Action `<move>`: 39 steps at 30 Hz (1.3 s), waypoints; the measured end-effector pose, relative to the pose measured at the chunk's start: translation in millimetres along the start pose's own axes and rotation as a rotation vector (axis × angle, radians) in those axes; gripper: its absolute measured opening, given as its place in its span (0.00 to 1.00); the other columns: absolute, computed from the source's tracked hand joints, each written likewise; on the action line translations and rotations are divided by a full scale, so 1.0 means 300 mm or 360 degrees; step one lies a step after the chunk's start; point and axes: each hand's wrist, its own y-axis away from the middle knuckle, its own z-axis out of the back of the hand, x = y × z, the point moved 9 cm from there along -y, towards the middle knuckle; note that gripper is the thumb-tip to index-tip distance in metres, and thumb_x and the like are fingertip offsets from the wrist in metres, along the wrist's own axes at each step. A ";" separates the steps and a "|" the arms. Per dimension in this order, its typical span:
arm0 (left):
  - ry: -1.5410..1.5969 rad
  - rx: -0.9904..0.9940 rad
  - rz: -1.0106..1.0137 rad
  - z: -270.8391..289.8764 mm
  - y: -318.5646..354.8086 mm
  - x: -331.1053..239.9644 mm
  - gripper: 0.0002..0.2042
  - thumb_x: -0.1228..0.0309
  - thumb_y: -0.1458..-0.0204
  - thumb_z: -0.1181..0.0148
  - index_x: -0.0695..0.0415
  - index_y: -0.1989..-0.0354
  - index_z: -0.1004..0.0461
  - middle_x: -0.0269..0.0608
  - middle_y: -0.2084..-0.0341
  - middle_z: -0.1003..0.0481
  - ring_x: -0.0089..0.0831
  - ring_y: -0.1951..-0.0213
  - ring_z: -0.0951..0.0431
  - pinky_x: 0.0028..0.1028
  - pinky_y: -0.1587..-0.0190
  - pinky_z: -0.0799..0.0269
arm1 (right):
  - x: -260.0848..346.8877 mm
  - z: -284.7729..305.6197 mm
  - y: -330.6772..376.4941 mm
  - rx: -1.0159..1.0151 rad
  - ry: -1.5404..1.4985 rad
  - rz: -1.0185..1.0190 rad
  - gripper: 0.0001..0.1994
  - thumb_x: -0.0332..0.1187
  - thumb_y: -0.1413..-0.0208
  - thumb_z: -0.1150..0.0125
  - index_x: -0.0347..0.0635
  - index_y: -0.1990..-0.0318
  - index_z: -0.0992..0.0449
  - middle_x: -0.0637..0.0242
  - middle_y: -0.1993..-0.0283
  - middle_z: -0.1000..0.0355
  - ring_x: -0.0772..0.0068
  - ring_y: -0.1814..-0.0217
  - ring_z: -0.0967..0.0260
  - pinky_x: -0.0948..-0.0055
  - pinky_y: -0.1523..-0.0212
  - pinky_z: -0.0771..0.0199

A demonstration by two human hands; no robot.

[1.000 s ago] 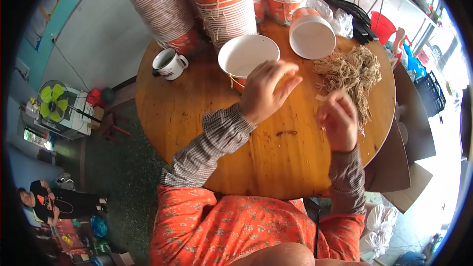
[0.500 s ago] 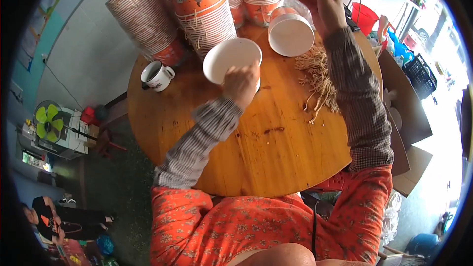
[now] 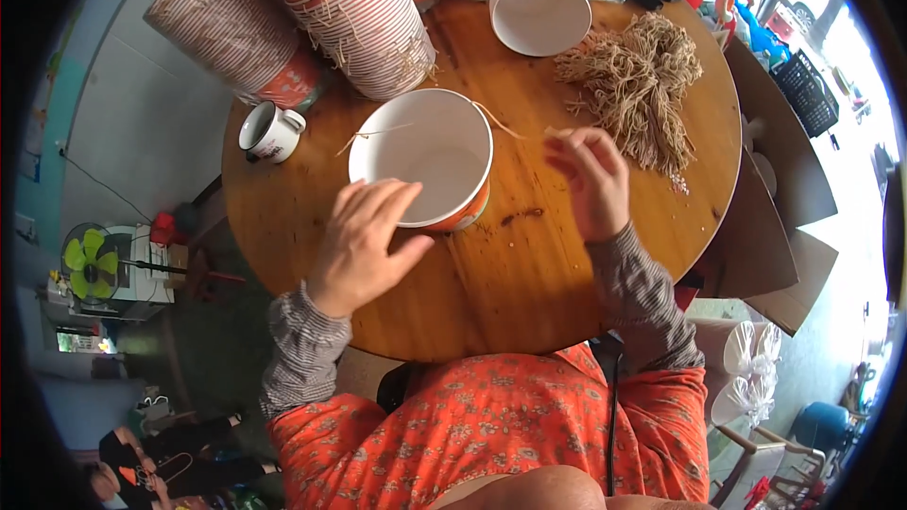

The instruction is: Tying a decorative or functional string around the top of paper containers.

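Observation:
A paper bucket [image 3: 420, 156], white inside and orange outside, stands on the round table before me. Thin twine [image 3: 496, 120] trails over its far right rim. Another piece of twine [image 3: 378, 131] crosses its left rim. At the bucket's near left side is my left hand [image 3: 364, 241], fingers and thumb apart, holding nothing; I cannot tell whether it touches the rim. My right hand [image 3: 597, 184] is raised to the right of the bucket, thumb and fingers pinched together; what is between the fingertips is too small to name. Beyond it lies a bundle of twine [image 3: 642, 85].
Tall stacks of orange buckets [image 3: 364, 33] rise at the back left. A white mug [image 3: 272, 132] stands left on the table [image 3: 472, 297]. A second white-lined bucket [image 3: 540, 11] lies tipped at the back. Cardboard [image 3: 770, 217] flanks the table's right edge.
My right hand has come back from the far side, lower and nearer. My left hand has left the bucket's rim and spread. The bucket now stands nearer, with twine at its rim.

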 end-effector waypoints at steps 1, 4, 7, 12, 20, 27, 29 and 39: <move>0.0018 -0.0099 -0.0034 -0.003 -0.005 -0.042 0.27 0.66 0.55 0.32 0.61 0.47 0.32 0.47 0.55 0.27 0.42 0.51 0.28 0.40 0.44 0.38 | -0.022 -0.042 0.056 0.0061 0.0032 -0.0037 0.02 0.25 0.40 0.46 0.38 0.62 0.29 0.62 0.59 0.25 0.72 0.55 0.27 0.71 0.53 0.25; 0.0148 -0.0225 0.0031 -0.063 -0.038 -0.083 0.26 0.70 0.55 0.32 0.61 0.47 0.32 0.44 0.64 0.25 0.41 0.61 0.25 0.36 0.55 0.32 | -0.097 -0.102 0.150 0.0152 0.0133 -0.0212 0.02 0.26 0.39 0.47 0.38 0.62 0.29 0.62 0.56 0.26 0.70 0.53 0.27 0.70 0.53 0.25; 0.0137 -0.0239 0.0108 -0.097 -0.069 -0.075 0.21 0.76 0.52 0.38 0.60 0.48 0.31 0.45 0.69 0.26 0.42 0.66 0.24 0.36 0.61 0.30 | -0.145 -0.140 0.191 0.0146 0.0003 -0.0293 0.03 0.27 0.39 0.45 0.37 0.61 0.28 0.64 0.55 0.28 0.73 0.54 0.27 0.73 0.54 0.26; 0.0590 -0.0372 0.0141 -0.042 -0.077 -0.069 0.16 0.82 0.52 0.43 0.62 0.52 0.28 0.46 0.71 0.27 0.42 0.70 0.23 0.34 0.68 0.27 | -0.118 -0.184 0.194 0.0166 -0.0053 -0.0215 0.03 0.27 0.39 0.45 0.37 0.61 0.28 0.65 0.53 0.29 0.76 0.53 0.29 0.75 0.52 0.27; 0.0660 -0.0349 0.0141 -0.012 -0.057 -0.076 0.20 0.85 0.52 0.46 0.63 0.48 0.30 0.48 0.64 0.25 0.38 0.65 0.21 0.30 0.64 0.25 | -0.085 -0.234 0.188 0.0291 -0.0056 0.0013 0.03 0.23 0.40 0.45 0.35 0.60 0.27 0.66 0.51 0.31 0.77 0.50 0.31 0.75 0.46 0.28; 0.0652 -0.0296 0.0174 -0.026 -0.055 -0.082 0.21 0.84 0.52 0.45 0.62 0.47 0.30 0.48 0.64 0.25 0.40 0.64 0.21 0.30 0.63 0.25 | -0.095 -0.226 0.182 0.0239 0.0008 -0.0075 0.02 0.21 0.42 0.43 0.35 0.62 0.29 0.66 0.54 0.31 0.81 0.56 0.32 0.77 0.53 0.27; 0.0619 -0.0301 0.0116 -0.028 -0.055 -0.091 0.21 0.84 0.52 0.45 0.62 0.47 0.30 0.48 0.65 0.25 0.41 0.65 0.22 0.32 0.64 0.25 | -0.096 -0.228 0.183 0.0266 -0.0003 -0.0080 0.02 0.21 0.42 0.43 0.35 0.63 0.29 0.67 0.54 0.32 0.81 0.56 0.31 0.77 0.55 0.26; 0.0743 -0.0090 0.0061 -0.085 -0.102 -0.103 0.14 0.71 0.43 0.44 0.61 0.50 0.29 0.50 0.67 0.23 0.43 0.68 0.21 0.34 0.67 0.26 | -0.126 -0.174 0.172 0.0218 0.0539 0.0035 0.05 0.25 0.45 0.38 0.36 0.64 0.27 0.67 0.59 0.34 0.80 0.66 0.29 0.80 0.66 0.26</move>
